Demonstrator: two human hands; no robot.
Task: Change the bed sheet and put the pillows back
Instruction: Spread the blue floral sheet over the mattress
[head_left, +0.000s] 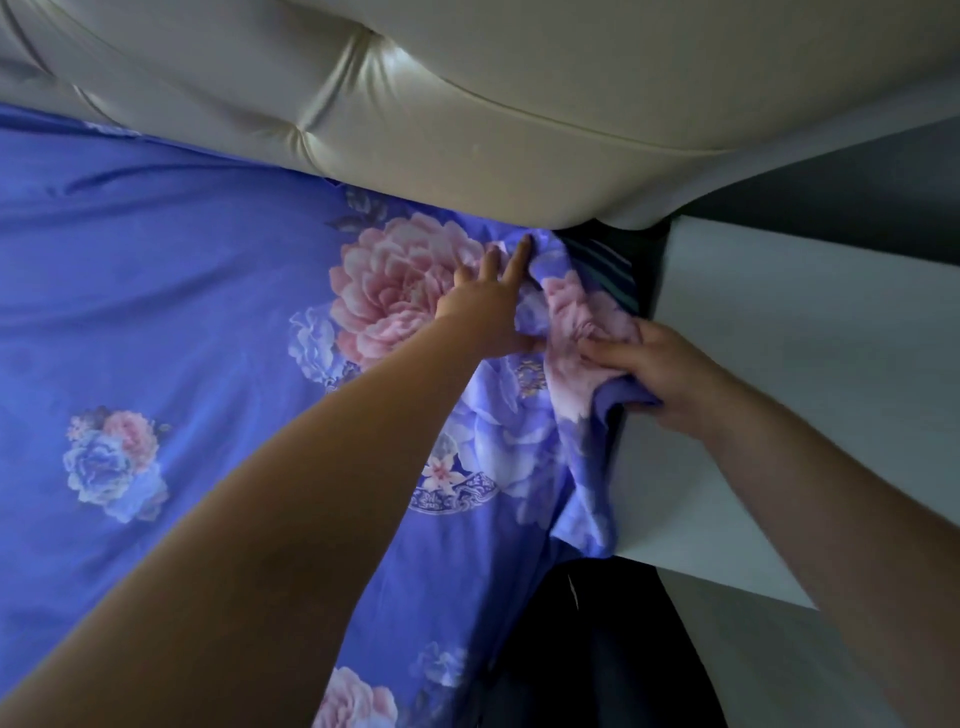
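Note:
A blue bed sheet (171, 270) with pink and pale-blue flowers covers the mattress across the left and middle of the head view. My left hand (488, 301) lies flat on it with straight fingers, pressing the cloth near the bed's top right corner, just below the headboard. My right hand (660, 374) grips a bunched fold of the sheet's edge at the side of the mattress. A striped patch of mattress or older bedding (608, 270) shows in the gap at the corner. No pillows are in view.
A cream tufted headboard (415, 104) spans the top. A white bedside cabinet (810, 364) stands tight against the bed on the right, leaving a narrow dark gap. Dark floor (597, 649) shows below it.

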